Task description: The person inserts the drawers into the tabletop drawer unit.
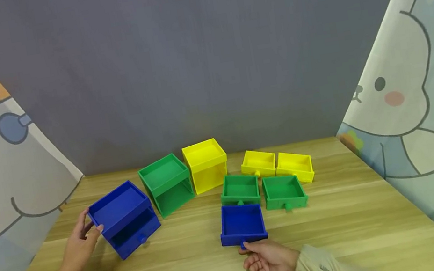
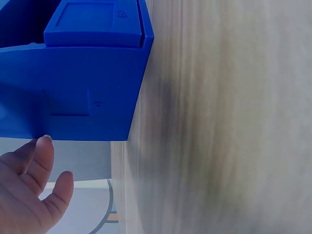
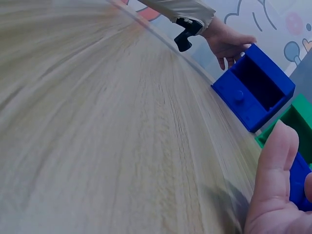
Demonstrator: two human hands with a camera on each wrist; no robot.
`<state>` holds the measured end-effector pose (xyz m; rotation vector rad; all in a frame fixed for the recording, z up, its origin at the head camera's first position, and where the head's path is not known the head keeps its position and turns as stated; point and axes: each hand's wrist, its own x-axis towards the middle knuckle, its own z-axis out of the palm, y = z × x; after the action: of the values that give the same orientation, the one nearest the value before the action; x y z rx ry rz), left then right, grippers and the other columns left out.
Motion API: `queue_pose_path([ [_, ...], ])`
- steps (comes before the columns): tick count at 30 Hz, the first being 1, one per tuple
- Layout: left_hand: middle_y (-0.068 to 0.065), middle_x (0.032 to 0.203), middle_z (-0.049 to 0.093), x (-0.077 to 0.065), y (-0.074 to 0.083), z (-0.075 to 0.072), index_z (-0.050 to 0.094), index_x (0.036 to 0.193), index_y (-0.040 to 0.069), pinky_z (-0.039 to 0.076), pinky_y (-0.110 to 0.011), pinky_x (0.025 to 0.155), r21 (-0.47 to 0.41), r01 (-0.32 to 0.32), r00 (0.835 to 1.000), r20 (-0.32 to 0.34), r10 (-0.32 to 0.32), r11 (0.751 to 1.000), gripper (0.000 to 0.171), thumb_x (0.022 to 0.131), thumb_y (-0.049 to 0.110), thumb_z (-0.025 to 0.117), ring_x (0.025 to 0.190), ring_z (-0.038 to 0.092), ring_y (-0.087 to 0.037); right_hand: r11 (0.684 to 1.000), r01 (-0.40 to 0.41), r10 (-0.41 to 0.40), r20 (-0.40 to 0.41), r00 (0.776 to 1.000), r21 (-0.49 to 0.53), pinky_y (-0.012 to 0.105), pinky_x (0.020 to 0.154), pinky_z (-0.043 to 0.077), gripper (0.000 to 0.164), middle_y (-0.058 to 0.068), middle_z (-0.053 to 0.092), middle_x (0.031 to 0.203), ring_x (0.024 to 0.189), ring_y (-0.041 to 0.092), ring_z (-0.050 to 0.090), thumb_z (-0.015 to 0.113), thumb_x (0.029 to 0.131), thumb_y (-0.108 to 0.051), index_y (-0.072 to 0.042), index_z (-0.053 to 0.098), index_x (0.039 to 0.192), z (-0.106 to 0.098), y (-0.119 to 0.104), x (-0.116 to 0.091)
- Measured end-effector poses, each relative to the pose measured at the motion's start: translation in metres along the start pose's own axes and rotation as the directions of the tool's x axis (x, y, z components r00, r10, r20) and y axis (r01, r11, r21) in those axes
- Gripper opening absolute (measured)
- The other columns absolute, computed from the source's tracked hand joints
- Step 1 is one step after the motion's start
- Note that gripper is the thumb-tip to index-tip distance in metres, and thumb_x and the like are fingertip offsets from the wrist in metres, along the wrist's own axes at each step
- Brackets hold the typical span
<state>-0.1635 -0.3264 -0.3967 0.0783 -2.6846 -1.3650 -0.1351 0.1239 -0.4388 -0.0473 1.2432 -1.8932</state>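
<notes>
In the head view a blue cabinet [image 1: 121,217] stands at the left, turned at an angle, with a tray-like top. Its lower drawer [image 1: 137,236] is in place, its knob facing front; the upper slot is hollow. My left hand [image 1: 82,244] holds the cabinet's left side, thumb at the front corner and fingers further back. A loose blue drawer [image 1: 242,221] lies on the table right of centre. The thumb and index finger of my right hand [image 1: 271,259] pinch its knob, while the other fingers curl underneath.
A green cabinet [image 1: 166,176] and a yellow cabinet [image 1: 205,156], both hollow, stand behind centre-left. Two green drawers [image 1: 284,191] and two yellow drawers [image 1: 295,166] lie behind and right of the blue drawer. A grey wall [image 1: 205,61] closes off the wooden table's back.
</notes>
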Motion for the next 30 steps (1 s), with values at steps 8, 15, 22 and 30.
queue_pose_path([
  [8,-0.046,0.14,0.022,-0.004,-0.0006,-0.0002,-0.004,0.152,0.001,0.049,-0.025,0.076,-0.018,0.009,1.0,0.001,-0.009,1.0,0.071,0.103,0.025,0.042,0.119,0.038,-0.061,0.999,0.039,-0.041,-0.082,0.996,-0.025,0.012,0.055,0.048,0.025,-0.007,0.06,0.069,0.056,-0.002,0.055,0.037,0.105,-0.023,-0.012,0.057,0.095,0.0074,0.0067,0.0002],
  [15,-0.045,0.142,0.019,-0.0041,0.0018,0.0,-0.006,0.153,0.004,0.035,-0.068,0.094,-0.037,0.028,1.0,0.012,-0.027,0.999,0.073,0.102,0.028,0.042,0.123,0.032,-0.062,0.998,0.061,-0.064,-0.126,0.99,-0.029,0.013,0.054,0.049,0.024,-0.008,0.06,0.066,0.053,-0.003,0.055,0.04,0.105,-0.025,-0.012,0.056,0.092,0.0066,0.008,-0.0007],
  [22,-0.045,0.142,0.02,-0.0057,0.0021,0.0018,-0.003,0.152,0.002,0.035,-0.067,0.094,-0.044,0.012,1.0,0.0,-0.012,0.999,0.073,0.102,0.025,0.044,0.124,0.03,-0.062,0.993,0.09,-0.101,-0.153,0.983,-0.08,0.013,0.052,0.05,0.022,-0.007,0.059,0.064,0.051,-0.003,0.054,0.039,0.105,-0.022,-0.011,0.054,0.094,0.0058,0.0108,-0.0017],
  [30,-0.045,0.141,0.021,-0.0056,0.0003,0.003,-0.004,0.152,0.003,0.033,-0.069,0.093,-0.052,0.001,1.0,-0.011,-0.002,0.999,0.073,0.102,0.024,0.044,0.122,0.031,-0.063,0.987,0.121,-0.139,-0.175,0.975,-0.108,0.01,0.051,0.047,0.022,-0.007,0.054,0.064,0.05,-0.006,0.05,0.044,0.103,-0.018,-0.007,0.059,0.091,0.0089,0.0079,0.0027],
])
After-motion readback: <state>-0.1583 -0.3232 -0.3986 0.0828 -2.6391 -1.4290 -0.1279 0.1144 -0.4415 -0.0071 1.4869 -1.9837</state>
